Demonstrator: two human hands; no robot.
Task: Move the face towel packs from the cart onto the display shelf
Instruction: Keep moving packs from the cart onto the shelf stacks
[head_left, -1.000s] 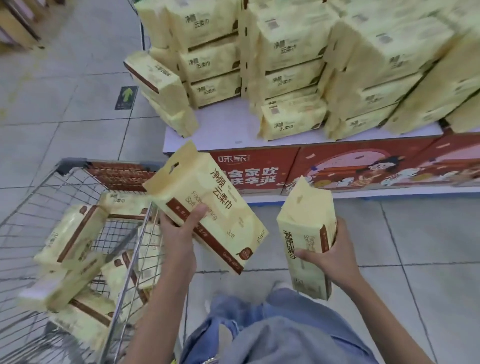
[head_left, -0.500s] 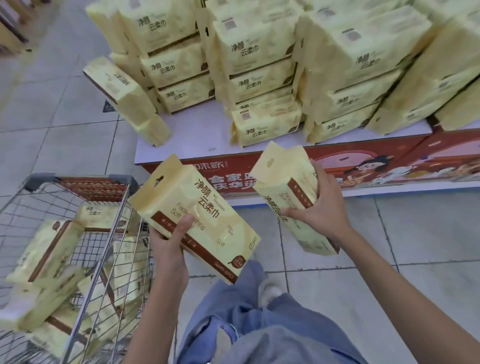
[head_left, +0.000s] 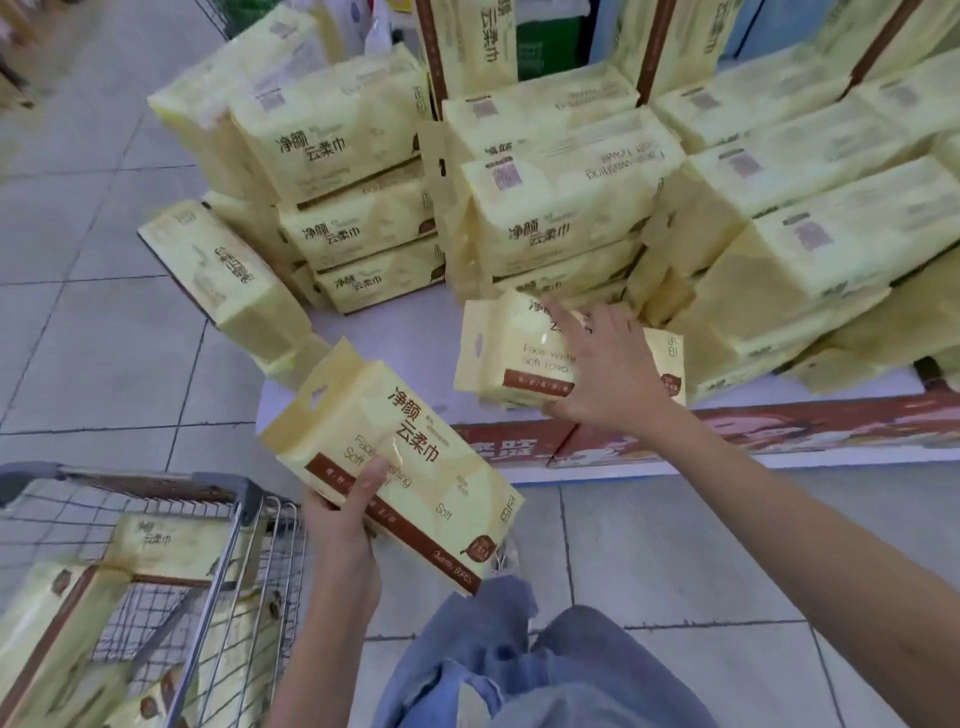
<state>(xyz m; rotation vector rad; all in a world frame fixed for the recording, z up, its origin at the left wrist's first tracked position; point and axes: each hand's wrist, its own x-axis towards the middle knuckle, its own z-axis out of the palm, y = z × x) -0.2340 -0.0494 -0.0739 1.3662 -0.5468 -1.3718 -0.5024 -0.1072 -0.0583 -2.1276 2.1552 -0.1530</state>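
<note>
One face towel pack (head_left: 395, 467) gripped at its lower edge by the left hand (head_left: 343, 525), thumb across the front, tilted in the air between cart (head_left: 244, 493) and display shelf (head_left: 410, 332). A second pack (head_left: 514, 358) lying flat at the shelf's front edge, under the right hand (head_left: 608, 374) — fingers straight and spread, gripping nothing. Behind it, stacked packs (head_left: 561, 228) in several piles, too many to count. In the cart, at least three more packs (head_left: 156, 545) — the rest blurred.

hands: 2 (left (head_left: 340, 525), right (head_left: 608, 374)) | cart (head_left: 244, 488): 1 | display shelf (head_left: 395, 332): 1 | face towel packs (head_left: 343, 150): dozens, uncountable
</note>
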